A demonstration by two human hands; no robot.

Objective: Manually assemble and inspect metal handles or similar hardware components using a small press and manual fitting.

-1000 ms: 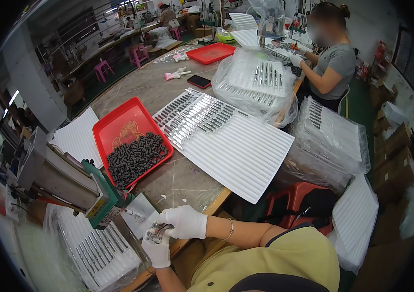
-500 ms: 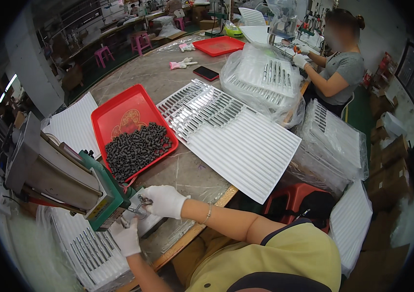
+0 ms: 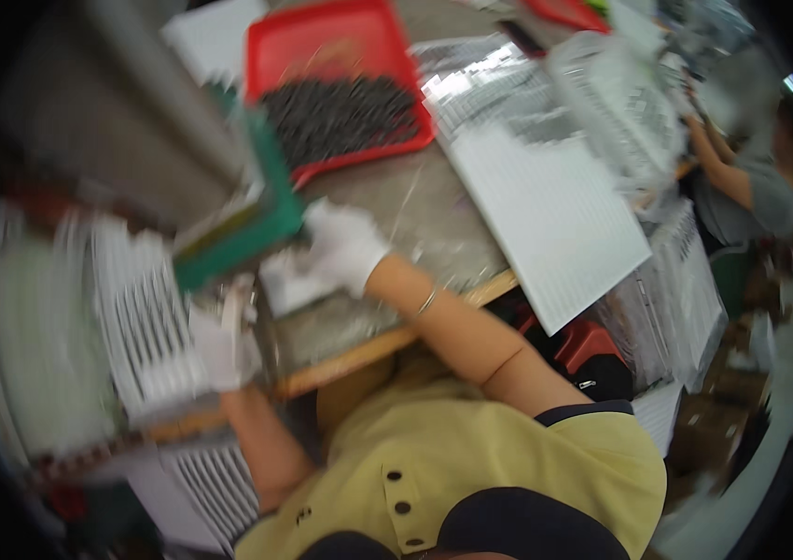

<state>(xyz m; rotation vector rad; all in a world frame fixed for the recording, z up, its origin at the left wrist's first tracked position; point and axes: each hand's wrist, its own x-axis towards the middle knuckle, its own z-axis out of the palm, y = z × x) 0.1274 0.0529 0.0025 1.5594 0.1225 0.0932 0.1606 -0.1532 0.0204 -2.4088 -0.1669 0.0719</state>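
Motion blur softens the whole view. Both my hands wear white gloves and work beside a green-headed press machine [image 3: 271, 215] on the left of the table. My right hand [image 3: 348, 247] is curled at the press's right side, above a pale block [image 3: 294, 285]; what its fingers grip is hidden. Just below the green head, my left hand [image 3: 227, 350] has its fingers drawn together near small metal parts [image 3: 245, 289], too smeared to name. Left of it lies a white ridged sheet [image 3: 121, 327] bearing several metal rods.
A red tray [image 3: 410, 56] of small dark tubular pieces stands behind the press. A white ridged panel [image 3: 555, 224] with metal rods at its far end overhangs the wooden table edge [image 3: 350, 359]. At right are plastic-wrapped stacks [image 3: 616, 103], a red stool [image 3: 588, 345] and a co-worker [image 3: 742, 182].
The view has tilted downward, so the tray and panel sit higher and more of my shirt shows. Both hands stay at the press; the left hand now lies lower relative to its green head.
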